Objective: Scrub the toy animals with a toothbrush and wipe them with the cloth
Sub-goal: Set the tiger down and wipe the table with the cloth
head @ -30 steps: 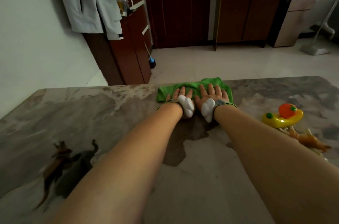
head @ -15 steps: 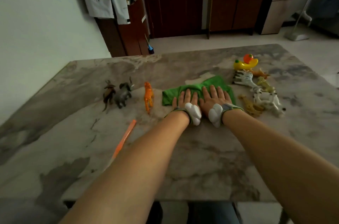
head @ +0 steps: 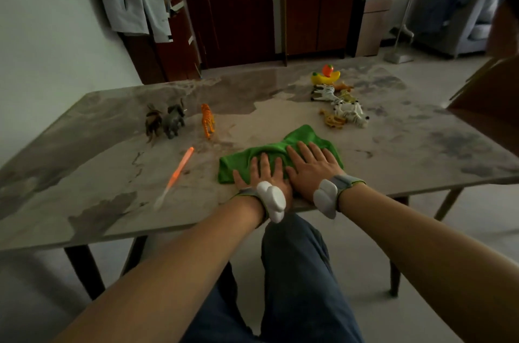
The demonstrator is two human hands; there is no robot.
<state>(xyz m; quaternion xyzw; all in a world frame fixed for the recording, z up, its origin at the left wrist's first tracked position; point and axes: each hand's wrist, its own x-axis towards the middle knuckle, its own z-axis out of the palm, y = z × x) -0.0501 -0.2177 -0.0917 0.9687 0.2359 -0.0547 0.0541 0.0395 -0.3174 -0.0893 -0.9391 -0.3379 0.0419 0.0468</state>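
Note:
A green cloth (head: 302,137) lies crumpled near the table's front edge. My left hand (head: 264,174) and my right hand (head: 311,164) lie flat on it side by side, fingers spread, palms down. An orange toothbrush (head: 179,168) rests on the table to the left of the cloth. Behind it stand an orange tiger (head: 207,119), a grey elephant (head: 174,119) and a brown animal (head: 153,122). At the back right lies a heap of toy animals (head: 344,109), zebras among them.
The marble table (head: 407,146) has its front edge just under my wrists; my legs show below it. A yellow toy with an orange piece (head: 325,75) sits beyond the heap. A brown board or chair back (head: 488,101) juts in at the right.
The cloth and both flat hands have slid back toward the table's front edge. The view has pulled back and tipped down, so the whole table and my legs now show.

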